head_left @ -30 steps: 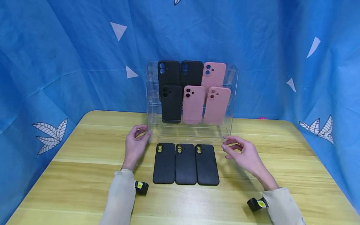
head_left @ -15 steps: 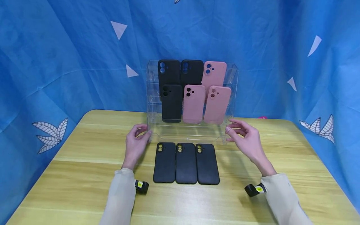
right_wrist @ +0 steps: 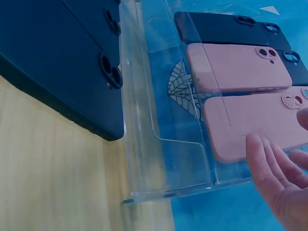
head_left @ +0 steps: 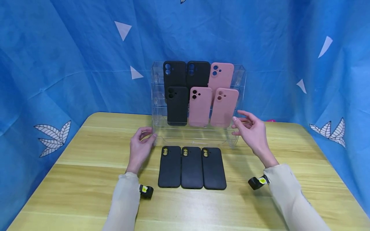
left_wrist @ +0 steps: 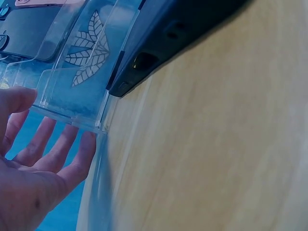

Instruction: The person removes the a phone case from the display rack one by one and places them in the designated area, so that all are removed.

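Observation:
A clear acrylic stepped rack (head_left: 196,134) holds upright phone cases in two tiers. Its upper tier has two black cases and one pink case (head_left: 222,73); the lower has one black case (head_left: 177,107) and two pink ones. My left hand (head_left: 140,147) touches the rack's left side near the bottom, fingers extended in the left wrist view. Beside the rack's right side is my right hand (head_left: 254,133), fingers loosely bent and holding nothing, close to the right lower pink case (right_wrist: 250,122). Three black phone cases (head_left: 192,168) lie side by side in front of the rack.
The rack stands at the back of a wooden table (head_left: 86,179), before a blue patterned curtain (head_left: 95,48). Both wrists carry small black cameras. Nearest the rack's right front corner is the rightmost flat black case (right_wrist: 57,62).
My right hand has moved away from me and slightly left, up along the rack's right side to beside the lower pink case. My left hand stays at the rack's left side.

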A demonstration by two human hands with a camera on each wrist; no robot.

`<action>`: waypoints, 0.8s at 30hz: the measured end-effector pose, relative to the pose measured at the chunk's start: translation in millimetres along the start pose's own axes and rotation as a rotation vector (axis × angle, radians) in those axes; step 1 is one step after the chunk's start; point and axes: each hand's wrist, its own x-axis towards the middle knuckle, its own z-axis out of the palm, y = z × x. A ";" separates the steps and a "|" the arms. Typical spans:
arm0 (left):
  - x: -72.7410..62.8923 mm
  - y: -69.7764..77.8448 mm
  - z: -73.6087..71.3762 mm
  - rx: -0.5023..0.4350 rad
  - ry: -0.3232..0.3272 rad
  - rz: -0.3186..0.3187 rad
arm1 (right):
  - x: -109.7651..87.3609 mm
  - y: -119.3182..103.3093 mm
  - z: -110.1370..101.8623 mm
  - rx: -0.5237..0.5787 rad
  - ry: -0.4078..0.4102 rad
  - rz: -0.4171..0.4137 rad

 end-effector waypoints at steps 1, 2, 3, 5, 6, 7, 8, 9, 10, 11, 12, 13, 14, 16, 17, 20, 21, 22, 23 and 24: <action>0.1 -0.2 0.0 -0.001 -0.001 -0.002 | 1.9 -0.5 0.3 0.002 0.003 0.003; 0.1 -0.3 0.0 -0.001 -0.003 -0.004 | 3.7 -1.1 0.6 0.001 0.006 0.005; 0.2 -0.4 -0.1 -0.001 -0.004 -0.006 | 5.5 -1.8 1.0 0.000 0.009 0.007; 0.0 -0.5 -0.2 0.001 -0.005 -0.008 | 8.9 -3.4 1.8 -0.014 0.014 0.009; 0.0 -0.5 -0.3 0.001 -0.005 -0.006 | 10.5 -4.4 2.2 -0.023 0.018 0.010; 0.0 -0.7 -0.3 -0.001 -0.005 -0.004 | 12.0 -5.4 2.6 -0.037 0.023 0.011; 0.0 -0.8 -0.2 -0.001 -0.005 -0.002 | 13.4 -6.4 3.1 -0.050 0.028 0.012; 0.1 -1.0 -0.1 -0.001 -0.005 0.001 | 14.5 -7.5 3.5 -0.064 0.033 0.015; 0.0 -1.3 -0.1 -0.002 -0.004 0.004 | 15.6 -8.7 4.1 -0.081 0.038 0.017; 0.1 -1.6 -0.1 -0.002 -0.003 0.006 | 16.6 -9.9 4.7 -0.091 0.043 0.021; 0.1 -2.0 -0.1 -0.005 -0.003 0.006 | 17.5 -10.9 5.3 -0.099 0.047 0.024; 0.1 -2.4 -0.1 -0.004 -0.002 0.007 | 18.2 -11.8 6.0 -0.103 0.050 0.027; 0.1 -2.6 0.0 -0.004 -0.001 0.007 | 19.0 -12.6 6.8 -0.103 0.052 0.030; 0.0 -2.6 0.1 -0.007 -0.001 0.006 | 20.1 -13.4 8.5 -0.098 0.057 0.034; -0.1 -2.3 0.3 -0.008 -0.002 0.004 | 20.4 -13.6 9.3 -0.089 0.060 0.035; -0.4 -1.6 0.4 -0.008 -0.005 -0.001 | 20.8 -13.9 11.3 -0.080 0.071 0.034; -0.4 -1.3 0.5 -0.007 -0.006 -0.002 | 20.6 -14.4 11.8 -0.082 0.074 0.033; -0.5 -1.1 0.4 -0.004 -0.006 -0.003 | 20.4 -15.0 12.3 -0.084 0.077 0.030; -0.5 -0.9 0.3 -0.003 -0.005 -0.005 | 20.6 -15.5 13.0 -0.086 0.079 0.029; -0.7 -0.5 0.0 -0.004 -0.005 -0.007 | 20.7 -16.3 13.7 -0.090 0.083 0.028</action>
